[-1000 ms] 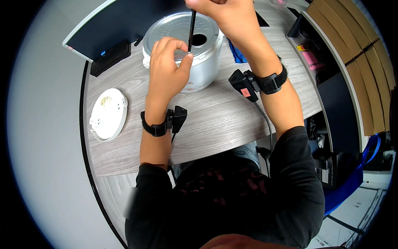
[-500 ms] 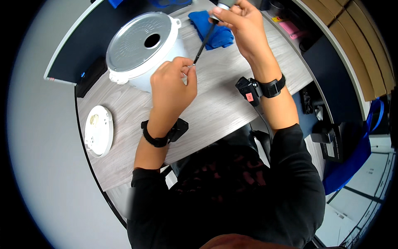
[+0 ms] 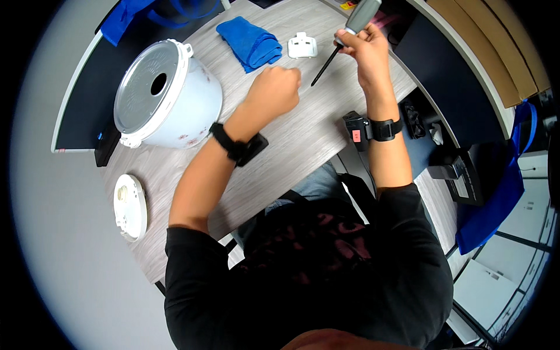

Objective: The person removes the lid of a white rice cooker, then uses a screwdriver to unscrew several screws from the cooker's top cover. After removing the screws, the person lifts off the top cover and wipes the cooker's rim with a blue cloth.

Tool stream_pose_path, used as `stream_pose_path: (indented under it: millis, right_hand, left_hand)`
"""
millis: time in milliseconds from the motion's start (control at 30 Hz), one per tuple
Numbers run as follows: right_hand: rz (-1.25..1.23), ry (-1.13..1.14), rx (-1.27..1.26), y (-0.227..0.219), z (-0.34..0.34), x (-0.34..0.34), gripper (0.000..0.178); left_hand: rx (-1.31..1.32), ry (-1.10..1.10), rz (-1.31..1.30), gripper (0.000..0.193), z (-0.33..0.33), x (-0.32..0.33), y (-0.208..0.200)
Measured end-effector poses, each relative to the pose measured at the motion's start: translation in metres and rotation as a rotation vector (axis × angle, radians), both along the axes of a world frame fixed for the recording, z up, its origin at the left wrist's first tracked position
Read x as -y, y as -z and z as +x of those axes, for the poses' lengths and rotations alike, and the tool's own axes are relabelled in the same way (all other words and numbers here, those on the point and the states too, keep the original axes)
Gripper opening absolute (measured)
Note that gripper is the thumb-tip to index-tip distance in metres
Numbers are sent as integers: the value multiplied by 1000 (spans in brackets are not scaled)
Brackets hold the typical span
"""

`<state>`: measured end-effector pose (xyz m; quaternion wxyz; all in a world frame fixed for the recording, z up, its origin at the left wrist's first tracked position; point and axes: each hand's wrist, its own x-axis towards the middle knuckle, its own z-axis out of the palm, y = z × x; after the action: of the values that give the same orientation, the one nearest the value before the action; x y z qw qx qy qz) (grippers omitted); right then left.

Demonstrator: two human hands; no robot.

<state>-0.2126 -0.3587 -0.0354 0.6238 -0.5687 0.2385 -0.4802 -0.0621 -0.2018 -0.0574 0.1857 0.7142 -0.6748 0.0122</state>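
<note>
My right hand point(image 3: 370, 57) grips a screwdriver point(image 3: 363, 16) with a grey handle, its dark shaft slanting down to the left above the table. My left hand point(image 3: 273, 92) is closed, knuckles up, just left of the screwdriver's tip; whatever its fingers hold, if anything, is hidden. Beyond the two hands lies a small white plastic part point(image 3: 302, 48). A folded blue cloth point(image 3: 248, 45) rests to the left of that part. On the left stands a white rice-cooker-like pot body point(image 3: 189, 99), tilted in view, with a grey top pierced by a dark round hole.
A white oval plastic cover point(image 3: 130, 207) lies at the table's left edge. Dark partitions point(image 3: 443, 87) border the wood-grain table point(image 3: 280, 157). Cardboard boxes point(image 3: 490, 46) and a blue bag point(image 3: 496, 207) are at the right. Black devices are strapped to both my wrists.
My left hand has come away from the screwdriver's tip. My right hand and the screwdriver have shifted right. The view has turned, bringing the small white part into sight.
</note>
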Motion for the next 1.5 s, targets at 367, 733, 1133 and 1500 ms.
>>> stream_pose_path:
  millis: [367,733,1133,1500]
  right_hand:
    - [53,-1,-248,32,-7,1,39]
    - [80,-29,-256,38,-7,1,37]
    - [-127,-326,-60,-9,37,-52,29]
    - [-442,-726,111,-54,124,-159,38]
  left_hand:
    - [377,52,280,16,9,80,15]
    - [329,-21,348,27,11,85,24]
    - [-84,20,-72,19,16,-85,-39]
    - [-193,-167,-472,6,40,-222,-83]
